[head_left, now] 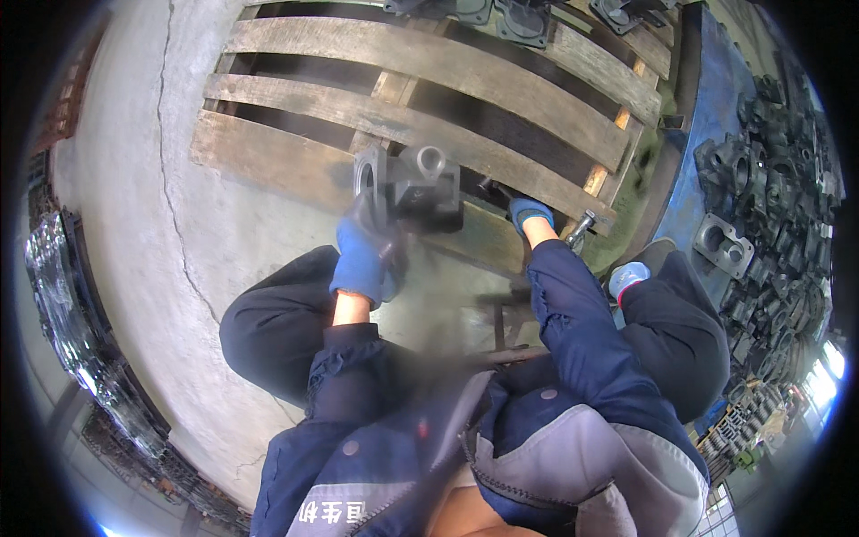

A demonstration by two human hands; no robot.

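My left hand (362, 255), in a blue glove with dark fingers, grips a grey cast metal housing (428, 188) by its left side. The housing has a square flange (365, 174) with a large hole at the left and a round port on top. It is at the near edge of the wooden pallet (295, 148); whether it rests there or is lifted, I cannot tell. My right hand (530, 213), also gloved in blue, is closed around a dark tool (497, 187) with a small round end, pointing toward the housing. Its full shape is hidden by the hand.
A shiny metal tool (582, 227) lies on the pallet's near right corner. More castings (523, 22) sit at the pallet's far side. A blue bin (693, 161) heaped with castings (778, 206) stands at the right. A wrapped stack (67, 295) is at the far left.
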